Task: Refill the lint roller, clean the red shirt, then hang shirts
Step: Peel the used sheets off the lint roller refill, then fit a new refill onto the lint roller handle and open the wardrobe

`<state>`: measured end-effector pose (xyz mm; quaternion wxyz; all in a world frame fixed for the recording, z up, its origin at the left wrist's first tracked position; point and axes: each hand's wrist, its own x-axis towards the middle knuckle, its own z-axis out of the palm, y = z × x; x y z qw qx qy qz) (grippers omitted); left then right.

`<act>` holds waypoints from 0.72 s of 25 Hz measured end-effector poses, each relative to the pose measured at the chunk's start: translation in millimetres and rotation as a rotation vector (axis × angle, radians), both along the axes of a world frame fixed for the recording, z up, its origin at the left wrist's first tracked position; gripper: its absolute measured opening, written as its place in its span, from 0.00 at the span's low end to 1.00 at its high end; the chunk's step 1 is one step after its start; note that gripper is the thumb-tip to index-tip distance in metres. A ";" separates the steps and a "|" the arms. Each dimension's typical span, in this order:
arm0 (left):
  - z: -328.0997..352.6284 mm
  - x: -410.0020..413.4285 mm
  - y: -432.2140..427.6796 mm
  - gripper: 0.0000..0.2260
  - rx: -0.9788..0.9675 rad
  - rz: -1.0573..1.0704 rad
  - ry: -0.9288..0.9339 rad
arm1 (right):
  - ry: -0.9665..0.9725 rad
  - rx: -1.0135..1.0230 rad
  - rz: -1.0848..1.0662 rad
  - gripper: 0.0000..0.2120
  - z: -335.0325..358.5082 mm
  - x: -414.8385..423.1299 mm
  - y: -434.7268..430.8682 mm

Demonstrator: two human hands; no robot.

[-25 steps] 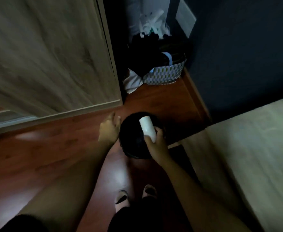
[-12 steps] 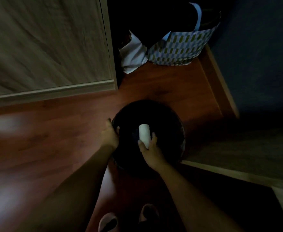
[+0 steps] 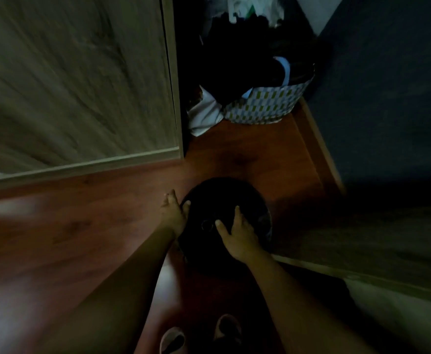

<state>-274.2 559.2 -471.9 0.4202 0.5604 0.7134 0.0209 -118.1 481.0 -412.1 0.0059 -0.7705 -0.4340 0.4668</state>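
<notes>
A round black bin [image 3: 234, 182] stands on the red-brown wooden floor in front of me. My left hand [image 3: 173, 213] holds its left rim, thumb over the edge and fingers outside. Over the bin's opening my right hand [image 3: 237, 233] is spread with fingers apart and holds nothing. A faint ring [image 3: 207, 225], probably the end of the white roll, shows in the dark inside the bin just left of my right fingers. No lint roller or red shirt is in view.
A patterned laundry basket [image 3: 265, 106] full of dark clothes sits in the far corner, with a white cloth [image 3: 204, 113] beside it. A wooden wardrobe door [image 3: 76, 85] fills the left. A dark wall [image 3: 387, 98] and a pale surface [image 3: 387, 251] close the right. My feet [image 3: 173, 338] are below.
My right hand held a white roll over the bin; now it is spread and the roll is out of it. My left hand has closed onto the bin's rim.
</notes>
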 end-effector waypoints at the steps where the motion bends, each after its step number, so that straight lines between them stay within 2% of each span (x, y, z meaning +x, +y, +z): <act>1: 25.4 0.0 3.1 0.23 -0.011 -0.048 -0.008 | -0.009 0.021 0.018 0.37 23.8 -0.3 4.2; 4: 136.7 2.2 11.1 0.22 0.009 -0.105 -0.075 | -0.033 0.137 0.038 0.35 119.3 -3.5 16.3; 11: 373.5 18.7 -17.1 0.22 0.269 -0.256 -0.123 | -0.168 0.350 0.061 0.31 323.1 3.3 -13.2; 15: 463.6 37.6 -60.0 0.18 0.405 -0.299 -0.183 | -0.309 0.505 0.068 0.32 415.7 23.4 -65.3; 18: 502.0 58.5 -94.5 0.19 0.473 -0.371 -0.207 | -0.449 0.536 0.120 0.31 459.4 55.8 -108.2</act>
